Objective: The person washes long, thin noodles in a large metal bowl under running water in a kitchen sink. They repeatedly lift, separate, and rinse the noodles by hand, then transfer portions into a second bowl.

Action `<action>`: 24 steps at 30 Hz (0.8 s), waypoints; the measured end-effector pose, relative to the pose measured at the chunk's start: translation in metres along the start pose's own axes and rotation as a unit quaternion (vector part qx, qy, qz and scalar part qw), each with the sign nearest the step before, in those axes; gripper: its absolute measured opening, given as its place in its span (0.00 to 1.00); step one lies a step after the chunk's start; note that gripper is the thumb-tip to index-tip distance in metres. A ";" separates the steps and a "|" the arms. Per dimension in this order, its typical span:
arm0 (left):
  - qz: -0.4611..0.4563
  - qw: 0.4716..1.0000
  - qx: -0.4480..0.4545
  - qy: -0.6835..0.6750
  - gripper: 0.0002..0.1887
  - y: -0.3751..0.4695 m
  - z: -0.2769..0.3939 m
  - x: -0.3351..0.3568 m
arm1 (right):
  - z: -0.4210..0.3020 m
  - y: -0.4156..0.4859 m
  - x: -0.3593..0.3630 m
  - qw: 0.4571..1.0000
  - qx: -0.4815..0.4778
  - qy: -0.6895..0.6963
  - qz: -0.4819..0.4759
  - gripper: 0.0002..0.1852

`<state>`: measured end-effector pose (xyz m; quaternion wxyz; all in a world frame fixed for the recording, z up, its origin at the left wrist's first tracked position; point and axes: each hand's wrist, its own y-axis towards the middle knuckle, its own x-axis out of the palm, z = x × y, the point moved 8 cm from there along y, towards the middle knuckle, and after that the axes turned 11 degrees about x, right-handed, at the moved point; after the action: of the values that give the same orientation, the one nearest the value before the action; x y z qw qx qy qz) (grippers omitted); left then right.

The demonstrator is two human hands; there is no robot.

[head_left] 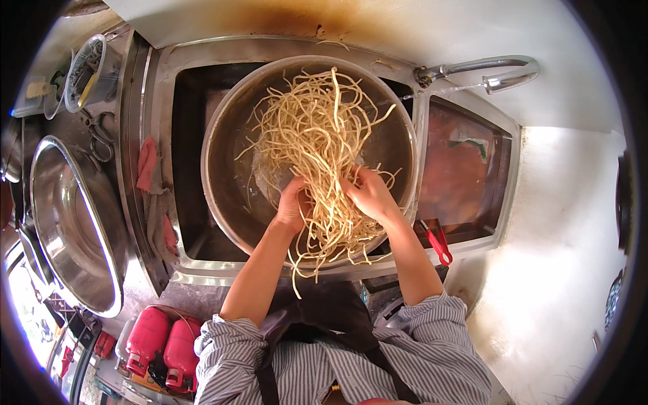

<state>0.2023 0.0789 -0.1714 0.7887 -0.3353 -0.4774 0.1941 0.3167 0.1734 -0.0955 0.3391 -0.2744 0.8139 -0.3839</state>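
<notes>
A large bundle of long, pale, root-like strands (324,147) lies between my two hands, over a wide round metal basin (223,202). My left hand (294,205) grips the bundle from its left side, fingers partly hidden by strands. On the other side my right hand (372,195) is closed around part of it, with its fingertips among the strands. Loose ends hang over the basin's near rim. Water stands in the basin, and it sits in the left bowl of a steel sink (167,55).
A running faucet (481,63) reaches from the back right. The right sink bowl (455,187) holds reddish-brown contents; a red-handled tool (436,243) rests at its near edge. At left are pink and grey cloths (154,202), scissors (101,136), a steel bowl (76,223) and a plastic tub (104,76).
</notes>
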 end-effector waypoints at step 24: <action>0.151 0.911 0.247 0.292 0.25 -0.072 0.105 -0.069 | -0.020 -0.023 0.170 0.956 -0.167 -0.236 0.046 0.36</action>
<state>0.0761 0.0218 -0.1294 0.9118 -0.2399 -0.1059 0.3159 0.2006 0.0490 -0.1252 0.4879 -0.3721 0.7751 -0.1505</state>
